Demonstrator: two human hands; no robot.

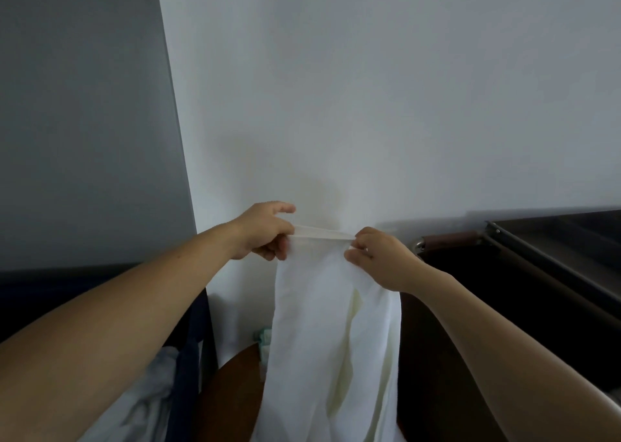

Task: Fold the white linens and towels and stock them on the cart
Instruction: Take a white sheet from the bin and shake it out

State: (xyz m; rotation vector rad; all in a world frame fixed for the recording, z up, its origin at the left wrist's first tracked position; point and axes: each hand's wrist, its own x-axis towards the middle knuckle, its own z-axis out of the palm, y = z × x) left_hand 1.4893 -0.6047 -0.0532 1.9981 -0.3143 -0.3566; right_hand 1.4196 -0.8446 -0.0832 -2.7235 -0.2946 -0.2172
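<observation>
Your left hand (265,236) and right hand (379,256) pinch the white linen's (329,324) top edge; folding is barely begun, stocking remains.

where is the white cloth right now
In the head view the white cloth hangs at centre, its top edge pinched by the left hand and right hand, before the white wall; the dark cart stands just to its right.

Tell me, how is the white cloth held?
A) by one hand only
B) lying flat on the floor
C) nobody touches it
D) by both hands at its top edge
D: the left hand and the right hand each pinch the top edge of the cloth, which hangs down.
</observation>
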